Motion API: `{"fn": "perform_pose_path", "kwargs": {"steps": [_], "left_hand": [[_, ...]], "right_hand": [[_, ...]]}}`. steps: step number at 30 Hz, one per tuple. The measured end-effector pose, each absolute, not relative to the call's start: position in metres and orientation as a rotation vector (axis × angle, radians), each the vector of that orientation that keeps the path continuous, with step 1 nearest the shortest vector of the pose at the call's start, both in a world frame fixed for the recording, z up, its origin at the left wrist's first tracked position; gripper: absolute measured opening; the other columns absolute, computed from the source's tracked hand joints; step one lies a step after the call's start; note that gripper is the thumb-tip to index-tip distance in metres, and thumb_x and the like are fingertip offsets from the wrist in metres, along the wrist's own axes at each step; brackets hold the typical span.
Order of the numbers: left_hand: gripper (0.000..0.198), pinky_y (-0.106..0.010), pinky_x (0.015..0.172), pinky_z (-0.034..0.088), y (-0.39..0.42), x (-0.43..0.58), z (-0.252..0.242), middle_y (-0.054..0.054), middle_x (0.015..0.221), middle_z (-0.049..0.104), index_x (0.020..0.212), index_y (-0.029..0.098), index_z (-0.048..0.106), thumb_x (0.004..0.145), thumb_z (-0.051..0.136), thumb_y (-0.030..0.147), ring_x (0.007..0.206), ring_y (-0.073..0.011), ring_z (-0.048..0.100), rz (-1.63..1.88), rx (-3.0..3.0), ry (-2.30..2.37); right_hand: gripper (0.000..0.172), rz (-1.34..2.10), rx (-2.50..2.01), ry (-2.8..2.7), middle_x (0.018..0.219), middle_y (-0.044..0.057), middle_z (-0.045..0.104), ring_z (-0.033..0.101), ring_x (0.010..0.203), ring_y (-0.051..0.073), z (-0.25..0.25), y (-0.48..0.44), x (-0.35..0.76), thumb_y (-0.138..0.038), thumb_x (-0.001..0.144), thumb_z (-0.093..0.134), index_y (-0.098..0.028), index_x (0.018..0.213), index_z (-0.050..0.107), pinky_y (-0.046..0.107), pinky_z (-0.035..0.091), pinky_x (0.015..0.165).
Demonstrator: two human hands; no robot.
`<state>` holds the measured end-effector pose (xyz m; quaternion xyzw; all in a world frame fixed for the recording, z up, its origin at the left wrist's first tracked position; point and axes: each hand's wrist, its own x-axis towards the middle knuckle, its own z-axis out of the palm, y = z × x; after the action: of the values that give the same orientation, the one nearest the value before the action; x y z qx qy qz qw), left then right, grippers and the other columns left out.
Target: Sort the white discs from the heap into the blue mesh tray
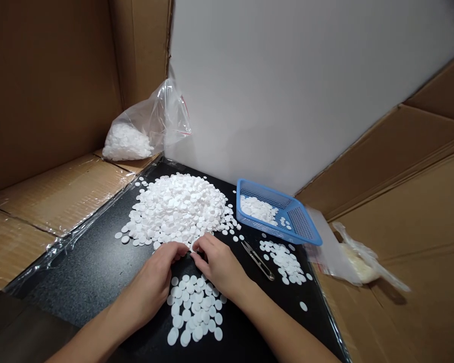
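Observation:
My left hand (162,269) and my right hand (217,259) meet at the front edge of a large heap of white round discs (181,206). Fingers of both hands are pinched together around a small white disc (191,248), mostly covered by the fingertips. Below my hands, a looser spread of white discs (194,310) lies on the black tabletop (87,272). To the right of my right hand rests a pair of metal thread snips (258,260). Beyond the snips is a smaller group of discs (285,262).
A blue plastic basket (306,222) at the back right holds some discs. A clear bag (130,141) of white pieces sits on cardboard at the back left. Another plastic bag (359,259) lies right of the table. Cardboard and a pale wall (287,91) surround the table.

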<state>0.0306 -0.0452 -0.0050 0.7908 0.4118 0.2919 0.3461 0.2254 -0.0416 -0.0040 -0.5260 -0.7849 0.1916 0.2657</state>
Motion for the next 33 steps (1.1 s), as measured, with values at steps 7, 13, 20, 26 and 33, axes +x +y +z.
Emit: {"fn": "perform_pose_path", "kwargs": {"steps": [7, 13, 20, 26, 33], "left_hand": [[0.046, -0.036, 0.085, 0.05, -0.049, 0.028, -0.006, -0.005, 0.107, 0.063, 0.112, 0.023, 0.055, 0.076, 0.037, -0.001, 0.098, -0.0218, 0.061, 0.738, 2.076, 1.096], [0.047, -0.035, 0.085, 0.051, -0.049, 0.028, -0.005, -0.004, 0.105, 0.063, 0.111, 0.024, 0.057, 0.078, 0.037, -0.002, 0.097, -0.0214, 0.061, 0.724, 2.068, 1.103], [0.049, -0.036, 0.085, 0.052, -0.052, 0.029, -0.001, -0.006, 0.109, 0.063, 0.121, 0.025, 0.059, 0.083, 0.039, 0.0, 0.098, -0.0223, 0.061, 0.698, 2.097, 1.03], [0.039, -0.04, 0.086, 0.051, -0.051, 0.034, -0.004, -0.006, 0.107, 0.064, 0.12, 0.028, 0.059, 0.091, 0.041, 0.007, 0.099, -0.0237, 0.06, 0.681, 2.154, 1.026], [0.024, -0.032, 0.069, 0.046, -0.033, 0.056, -0.004, -0.003, 0.089, 0.065, 0.1, 0.023, 0.058, 0.086, 0.051, 0.005, 0.083, -0.0233, 0.061, 0.487, 2.336, 1.193]], "right_hand": [[0.017, 0.805, -1.378, -2.108, 0.079, -0.001, 0.061, 0.058, 0.07, 0.013, 0.007, -0.046, 0.246, -0.006, 0.083, 0.071, -0.019, 0.075, 0.064, 0.023, 0.044, 0.062], [0.018, 0.829, -1.422, -2.052, 0.08, -0.002, 0.058, 0.055, 0.068, 0.012, 0.006, -0.044, 0.248, -0.011, 0.08, 0.077, -0.019, 0.077, 0.062, 0.022, 0.043, 0.06], [0.012, 0.652, -1.376, -2.189, 0.085, 0.0, 0.057, 0.055, 0.07, 0.013, 0.0, -0.046, 0.246, -0.011, 0.086, 0.07, -0.02, 0.086, 0.062, 0.024, 0.045, 0.062], [0.009, 0.315, -1.235, -2.409, 0.087, 0.005, 0.062, 0.061, 0.08, 0.019, -0.001, -0.045, 0.247, -0.014, 0.093, 0.059, -0.019, 0.087, 0.062, 0.029, 0.049, 0.072], [0.01, 0.26, -1.212, -2.424, 0.088, 0.006, 0.063, 0.062, 0.08, 0.02, -0.01, -0.044, 0.246, -0.01, 0.092, 0.058, -0.019, 0.088, 0.06, 0.03, 0.052, 0.073]]}}
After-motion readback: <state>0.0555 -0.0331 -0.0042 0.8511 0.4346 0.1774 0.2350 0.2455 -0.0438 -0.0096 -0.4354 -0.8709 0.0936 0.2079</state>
